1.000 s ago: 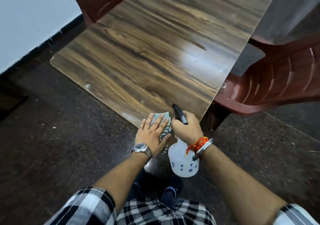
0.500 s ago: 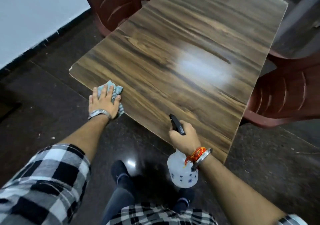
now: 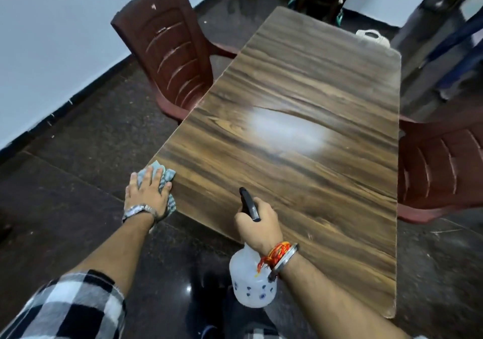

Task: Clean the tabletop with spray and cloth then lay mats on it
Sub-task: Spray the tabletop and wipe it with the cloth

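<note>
Partly hidden cloth (image 3: 164, 175) under left hand (image 3: 146, 195), spray bottle (image 3: 252, 283) behind right wrist

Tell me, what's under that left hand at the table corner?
A crumpled blue-grey cloth lies under the left hand, pressed on the table corner. The palm covers most of the cloth.
</note>
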Tool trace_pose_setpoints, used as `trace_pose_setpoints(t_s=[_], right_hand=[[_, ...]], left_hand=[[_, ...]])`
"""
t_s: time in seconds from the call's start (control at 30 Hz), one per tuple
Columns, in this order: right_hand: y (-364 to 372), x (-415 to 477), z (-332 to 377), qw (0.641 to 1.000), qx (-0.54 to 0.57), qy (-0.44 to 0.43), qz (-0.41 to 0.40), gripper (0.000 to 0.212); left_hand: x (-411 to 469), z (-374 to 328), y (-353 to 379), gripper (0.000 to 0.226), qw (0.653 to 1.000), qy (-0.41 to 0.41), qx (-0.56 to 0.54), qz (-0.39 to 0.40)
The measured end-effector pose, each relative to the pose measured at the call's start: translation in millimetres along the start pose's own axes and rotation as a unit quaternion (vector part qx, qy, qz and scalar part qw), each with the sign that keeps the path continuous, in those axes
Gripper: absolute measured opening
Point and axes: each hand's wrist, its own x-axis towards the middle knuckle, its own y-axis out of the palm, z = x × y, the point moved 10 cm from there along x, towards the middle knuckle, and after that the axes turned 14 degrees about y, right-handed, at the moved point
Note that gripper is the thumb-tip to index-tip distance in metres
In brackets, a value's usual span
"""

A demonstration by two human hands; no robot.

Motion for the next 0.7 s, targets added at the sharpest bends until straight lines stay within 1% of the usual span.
trace_pose_setpoints(t_s=[0.1,0.2,0.27,0.33,0.4,0.47,0.57,0.7], right_hand=[[13,13,26,1.0,0.014,-0.01,-0.011,0.009],[27,31,51,0.999,0.028,-0.018,-0.022,0.008],[38,44,65,0.999,0.039,-0.01,-0.017,0.01],[49,59,85,0.998,0.058,-0.006,-0.011,0.01],[57,74,103,0.997,0.076,0.0,-0.019,0.008],[65,84,122,0.997,0.08,0.007,-0.022,0.013],[76,98,154,0.995,0.097,0.003,-0.02,0.008],[81,111,192,0.992,0.105,-0.023,-0.06,0.017]], left_hand=[[23,10,-3,0.059,1.0,0.015,-0.007,-0.024],[59,28,-1,0.063,0.999,0.031,-0.015,0.001],[74,27,-7,0.062,0.998,0.048,-0.034,0.015],[85,17,-21,0.058,0.996,0.078,-0.041,0.018],[97,7,-43,0.053,0.991,0.102,-0.085,0.006],[113,-9,-63,0.05,0.984,0.137,-0.117,-0.005],[144,-46,-98,0.05,0.97,0.211,-0.117,-0.018],[180,-73,-143,0.05,0.958,0.253,-0.13,-0.042]])
